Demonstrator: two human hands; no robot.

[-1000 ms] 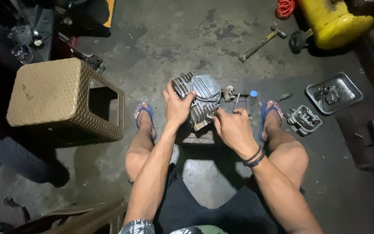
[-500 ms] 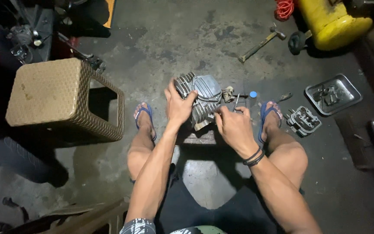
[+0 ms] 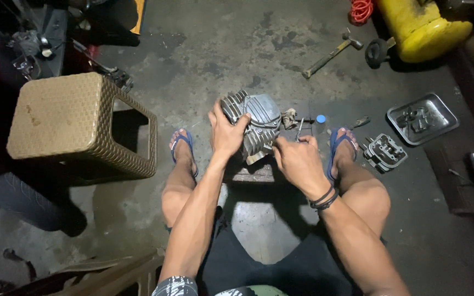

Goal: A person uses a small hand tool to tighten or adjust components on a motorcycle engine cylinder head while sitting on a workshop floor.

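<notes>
A grey finned engine cylinder head (image 3: 259, 121) sits tilted on a small block between my feet. My left hand (image 3: 225, 131) grips its left side and steadies it. At the head's right edge, my right hand (image 3: 297, 159) is closed around a thin metal tool (image 3: 299, 129) whose tip points up. A dirty rag (image 3: 289, 118) and a small blue-capped bottle (image 3: 320, 121) lie just beyond the tool.
A woven brown plastic stool (image 3: 67, 123) stands at left. A metal tray with parts (image 3: 422, 117) and an engine cover (image 3: 385, 152) lie at right. A hammer (image 3: 331, 53), a yellow machine (image 3: 421, 24) and an orange cord (image 3: 361, 10) are farther back.
Both hands stay on the cylinder head and the tool; my right hand has shifted slightly along the head's right edge. Nothing else has moved.
</notes>
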